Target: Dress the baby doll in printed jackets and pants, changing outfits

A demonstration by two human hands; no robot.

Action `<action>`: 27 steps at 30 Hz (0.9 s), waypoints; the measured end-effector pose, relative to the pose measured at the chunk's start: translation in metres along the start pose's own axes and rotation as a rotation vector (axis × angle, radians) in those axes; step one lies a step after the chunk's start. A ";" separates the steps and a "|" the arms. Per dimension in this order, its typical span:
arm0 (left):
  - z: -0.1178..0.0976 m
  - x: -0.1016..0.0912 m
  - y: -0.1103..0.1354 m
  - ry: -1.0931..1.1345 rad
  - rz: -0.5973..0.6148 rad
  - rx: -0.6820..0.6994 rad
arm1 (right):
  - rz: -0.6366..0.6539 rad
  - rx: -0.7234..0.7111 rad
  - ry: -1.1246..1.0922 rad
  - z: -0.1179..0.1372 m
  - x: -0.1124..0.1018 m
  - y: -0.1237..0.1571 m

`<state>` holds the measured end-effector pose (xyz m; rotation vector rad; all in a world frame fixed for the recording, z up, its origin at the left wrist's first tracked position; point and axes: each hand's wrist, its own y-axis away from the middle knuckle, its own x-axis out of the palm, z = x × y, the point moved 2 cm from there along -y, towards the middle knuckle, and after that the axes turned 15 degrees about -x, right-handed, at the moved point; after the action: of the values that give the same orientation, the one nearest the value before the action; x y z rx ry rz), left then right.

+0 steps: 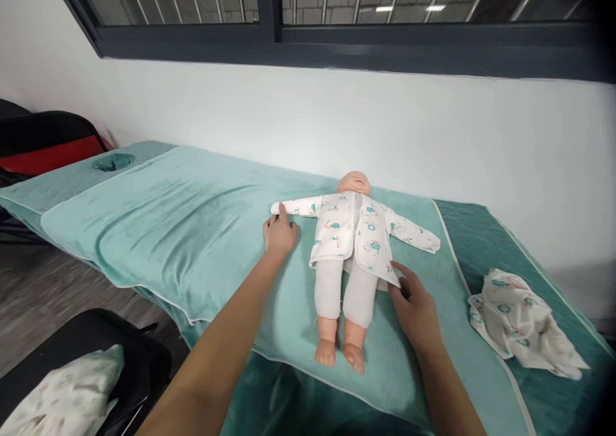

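Note:
A baby doll (347,256) lies on its back on a teal towel (192,231), head toward the wall, in a printed white jacket and white pants, bare feet toward me. My left hand (279,234) rests at the cuff of the doll's left-side sleeve, fingers closed on the sleeve end. My right hand (414,304) sits by the doll's hip, fingers pinching the lower hem of the open jacket.
A crumpled printed garment (522,324) lies on the bed at the right. The bed (486,231) runs along a white wall, with a face hole (114,161) at the far left. A black chair (110,352) with printed cloth (67,394) stands at lower left.

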<state>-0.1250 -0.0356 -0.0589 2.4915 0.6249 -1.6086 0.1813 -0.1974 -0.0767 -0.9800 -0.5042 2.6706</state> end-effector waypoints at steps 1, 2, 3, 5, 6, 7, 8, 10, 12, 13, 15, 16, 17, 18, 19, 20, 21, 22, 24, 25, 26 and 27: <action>0.000 0.001 -0.001 -0.003 -0.005 -0.003 | 0.002 0.000 0.001 0.000 0.000 0.000; 0.000 0.001 -0.002 -0.007 -0.009 -0.007 | 0.002 -0.001 -0.001 0.000 0.000 0.000; 0.000 0.002 -0.004 -0.011 -0.014 -0.013 | 0.001 -0.003 -0.003 -0.001 0.000 0.001; 0.000 0.003 -0.006 -0.020 -0.024 -0.029 | 0.000 -0.002 -0.001 -0.002 0.000 0.001; 0.000 0.003 -0.007 -0.021 -0.028 -0.036 | -0.002 -0.001 0.000 -0.002 0.000 0.001; 0.001 0.003 -0.008 -0.020 -0.032 -0.042 | -0.004 -0.001 0.000 -0.003 0.001 0.001; 0.001 0.003 -0.009 -0.016 -0.034 -0.046 | -0.006 -0.002 0.000 -0.003 0.001 0.001; 0.002 0.004 -0.011 -0.007 -0.039 -0.047 | -0.012 -0.011 -0.002 -0.003 0.001 0.001; 0.003 0.005 -0.013 -0.003 -0.041 -0.052 | -0.017 -0.019 0.000 -0.003 0.001 0.001; 0.003 0.005 -0.014 -0.001 -0.041 -0.057 | -0.016 -0.019 0.003 -0.003 0.001 0.001; 0.004 0.006 -0.017 0.007 -0.045 -0.077 | -0.014 -0.018 0.007 -0.003 0.001 0.001; 0.004 0.006 -0.018 0.013 -0.048 -0.089 | -0.013 -0.014 0.006 -0.003 0.001 0.001; 0.005 0.006 -0.019 0.017 -0.051 -0.102 | -0.013 -0.011 0.000 -0.003 0.001 0.000; 0.005 0.006 -0.020 0.020 -0.053 -0.114 | -0.021 -0.016 -0.008 -0.004 0.002 0.000; 0.006 0.006 -0.022 0.020 -0.053 -0.123 | -0.035 -0.031 -0.017 -0.004 0.002 -0.001; 0.006 0.006 -0.023 0.020 -0.052 -0.129 | -0.056 -0.059 -0.023 -0.004 0.003 -0.002; 0.006 0.006 -0.025 0.018 -0.050 -0.130 | -0.080 -0.099 -0.026 -0.005 0.003 -0.003; 0.007 0.006 -0.026 0.017 -0.050 -0.130 | -0.103 -0.151 -0.026 -0.004 0.003 -0.003; 0.007 0.005 -0.029 0.012 -0.057 -0.135 | -0.134 -0.259 -0.012 -0.003 0.003 -0.003; 0.007 0.005 -0.030 0.009 -0.062 -0.140 | -0.138 -0.303 0.000 -0.001 0.003 -0.002; 0.007 0.005 -0.031 0.005 -0.067 -0.146 | -0.137 -0.339 0.016 0.001 0.002 -0.002; 0.007 0.004 -0.031 0.003 -0.071 -0.150 | -0.133 -0.368 0.036 0.003 0.002 -0.001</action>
<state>-0.1414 -0.0081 -0.0619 2.3895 0.8115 -1.5195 0.1777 -0.1962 -0.0755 -1.0430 -1.0409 2.4854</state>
